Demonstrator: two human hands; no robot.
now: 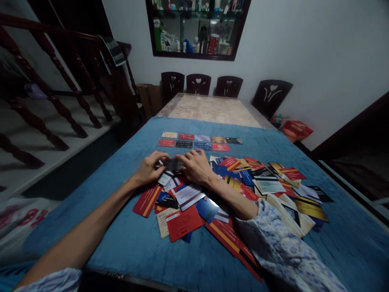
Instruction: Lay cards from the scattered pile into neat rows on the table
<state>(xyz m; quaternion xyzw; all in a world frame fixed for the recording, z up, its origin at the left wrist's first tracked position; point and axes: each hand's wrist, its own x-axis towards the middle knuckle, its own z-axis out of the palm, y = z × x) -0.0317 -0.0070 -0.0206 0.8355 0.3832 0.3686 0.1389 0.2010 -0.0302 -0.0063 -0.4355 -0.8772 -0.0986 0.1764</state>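
Head: cards [184, 224] on blue tablecloth [127, 239], chairs [235, 89] beyond.

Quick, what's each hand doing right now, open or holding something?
Left hand: closed, holding the left end of a blurred dark card.
Right hand: closed, holding that card's right end.

Dim light, dark corners, stretched edges, glare among cards [190, 196]

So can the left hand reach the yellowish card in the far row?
Probably yes: only the flat red card lies between the left hand and the yellowish card, though the hand seems busy with a dark card.
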